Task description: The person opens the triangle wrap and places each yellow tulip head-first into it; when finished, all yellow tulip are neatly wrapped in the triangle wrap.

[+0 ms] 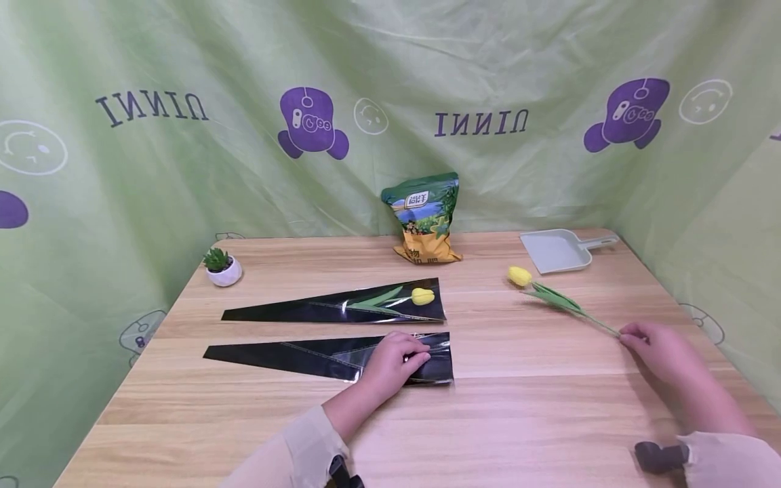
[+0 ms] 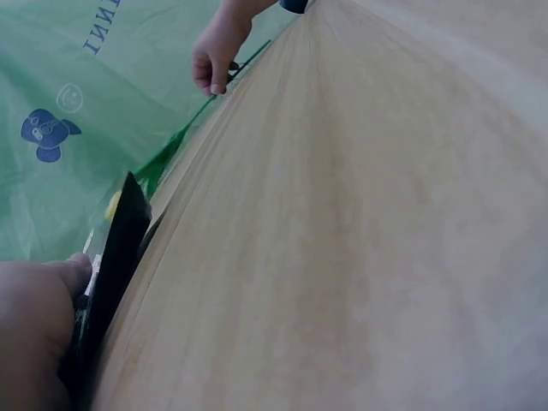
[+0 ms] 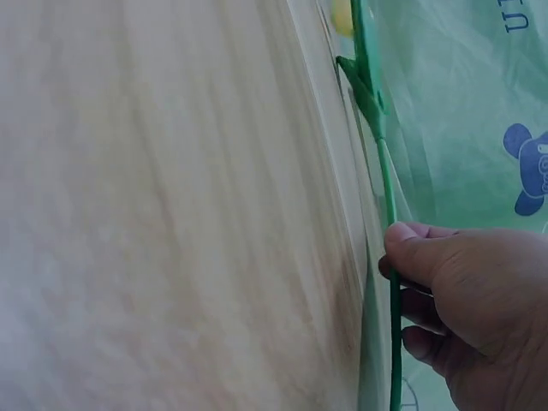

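My right hand [image 1: 655, 349] pinches the green stem of a yellow artificial tulip [image 1: 552, 296] between thumb and fingers, low on the stem; the right wrist view shows this grip closely. The bloom points left, toward the middle of the table. My left hand [image 1: 396, 362] holds a black flower sleeve [image 1: 305, 352] near its wide right end, and its fingers cover part of the clear front. In the left wrist view that sleeve's edge [image 2: 128, 218] stands raised beside the thumb. Behind it lies a second black sleeve [image 1: 262, 313] with another yellow tulip [image 1: 423, 296] inside.
A green and yellow bag [image 1: 424, 217] stands at the back of the wooden table [image 1: 488, 420]. At the back right lies a grey dustpan [image 1: 555, 251]. A small potted succulent [image 1: 223, 269] stands at the back left. A green printed curtain [image 1: 244, 176] surrounds the table.
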Action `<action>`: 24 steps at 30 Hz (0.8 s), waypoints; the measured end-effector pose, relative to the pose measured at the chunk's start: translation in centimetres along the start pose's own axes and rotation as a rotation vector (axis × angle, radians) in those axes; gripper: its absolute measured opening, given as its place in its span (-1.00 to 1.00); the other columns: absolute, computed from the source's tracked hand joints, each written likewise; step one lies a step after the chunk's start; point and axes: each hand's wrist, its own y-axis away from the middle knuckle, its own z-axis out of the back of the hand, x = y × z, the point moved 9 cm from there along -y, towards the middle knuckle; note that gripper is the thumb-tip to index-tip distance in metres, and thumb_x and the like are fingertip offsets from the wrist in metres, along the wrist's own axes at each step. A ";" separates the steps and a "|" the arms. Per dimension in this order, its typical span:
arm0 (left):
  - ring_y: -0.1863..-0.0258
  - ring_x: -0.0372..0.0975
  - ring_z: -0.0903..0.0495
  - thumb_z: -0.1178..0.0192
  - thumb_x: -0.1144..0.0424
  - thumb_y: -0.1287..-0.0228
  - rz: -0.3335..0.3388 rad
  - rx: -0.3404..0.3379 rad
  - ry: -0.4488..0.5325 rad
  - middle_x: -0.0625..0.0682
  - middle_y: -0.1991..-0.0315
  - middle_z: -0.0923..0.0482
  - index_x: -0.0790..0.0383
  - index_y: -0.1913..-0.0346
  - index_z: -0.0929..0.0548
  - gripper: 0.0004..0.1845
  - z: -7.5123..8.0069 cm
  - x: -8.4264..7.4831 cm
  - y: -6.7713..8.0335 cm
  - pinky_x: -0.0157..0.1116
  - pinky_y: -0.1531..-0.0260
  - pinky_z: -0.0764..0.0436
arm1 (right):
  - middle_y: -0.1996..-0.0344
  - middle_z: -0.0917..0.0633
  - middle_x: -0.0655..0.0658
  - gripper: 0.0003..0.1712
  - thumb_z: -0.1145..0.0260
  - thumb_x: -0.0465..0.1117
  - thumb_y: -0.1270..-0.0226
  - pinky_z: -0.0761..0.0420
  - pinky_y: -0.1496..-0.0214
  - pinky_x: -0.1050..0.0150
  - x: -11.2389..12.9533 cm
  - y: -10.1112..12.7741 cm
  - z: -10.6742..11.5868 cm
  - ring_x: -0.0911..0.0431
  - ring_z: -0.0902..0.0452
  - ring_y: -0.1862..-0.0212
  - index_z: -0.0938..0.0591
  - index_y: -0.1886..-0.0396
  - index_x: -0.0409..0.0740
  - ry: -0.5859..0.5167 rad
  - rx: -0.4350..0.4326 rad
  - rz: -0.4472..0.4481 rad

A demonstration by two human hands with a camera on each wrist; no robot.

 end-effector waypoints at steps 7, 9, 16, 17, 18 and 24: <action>0.10 -0.15 -0.66 -0.30 0.21 -0.26 0.057 -0.052 0.073 0.01 0.20 -0.76 0.17 0.20 -0.79 -0.85 0.4 0.5 0.0 -0.23 -0.05 -0.59 | 0.15 -0.59 -0.54 -0.65 -0.07 -0.31 -0.49 -0.52 0.16 -0.22 2.0 -0.2 0.6 -0.38 -0.52 0.11 -0.47 -0.10 -0.53 -0.036 -0.064 0.048; 0.10 -0.15 -0.67 -0.31 0.22 -0.26 0.057 -0.060 0.083 0.01 0.21 -0.76 0.18 0.20 -0.80 -0.85 0.5 0.5 0.0 -0.24 -0.04 -0.59 | 0.14 -0.58 -0.55 -0.62 -0.06 -0.32 -0.50 -0.53 0.16 -0.21 2.7 -0.2 0.7 -0.37 -0.52 0.11 -0.45 -0.16 -0.52 -0.054 -0.084 0.060; 0.11 -0.15 -0.66 -0.32 0.24 -0.25 0.054 -0.074 0.094 0.01 0.22 -0.77 0.19 0.21 -0.80 -0.86 0.7 0.3 0.1 -0.25 -0.03 -0.59 | -0.05 -0.49 -0.65 -0.51 0.03 -0.20 -0.57 -0.46 0.04 -0.35 4.3 -0.7 0.7 -0.50 -0.44 -0.04 -0.36 -0.26 -0.53 -0.126 -0.076 0.032; 0.11 -0.15 -0.66 -0.32 0.24 -0.25 0.056 -0.074 0.095 0.01 0.22 -0.77 0.19 0.20 -0.80 -0.86 0.7 0.3 0.1 -0.25 -0.03 -0.59 | -0.03 -0.50 -0.64 -0.51 0.03 -0.20 -0.57 -0.48 0.05 -0.33 4.6 -0.7 0.8 -0.48 -0.46 -0.02 -0.35 -0.26 -0.53 -0.137 -0.079 0.034; 0.11 -0.15 -0.66 -0.32 0.24 -0.25 0.058 -0.074 0.095 0.01 0.22 -0.76 0.19 0.20 -0.80 -0.86 0.7 0.3 0.1 -0.25 -0.03 -0.59 | -0.02 -0.51 -0.63 -0.50 0.03 -0.19 -0.58 -0.50 0.06 -0.30 4.8 -0.8 0.8 -0.44 -0.49 0.01 -0.35 -0.26 -0.54 -0.154 -0.075 0.031; 0.10 -0.14 -0.66 -0.32 0.24 -0.25 0.064 -0.071 0.099 0.01 0.21 -0.76 0.19 0.20 -0.80 -0.86 0.7 0.4 0.1 -0.24 -0.04 -0.59 | 0.03 -0.56 -0.53 -0.46 0.04 -0.16 -0.58 -0.64 0.29 0.32 5.8 -1.3 0.3 0.28 -0.55 0.32 -0.30 -0.28 -0.55 -0.290 -0.035 0.002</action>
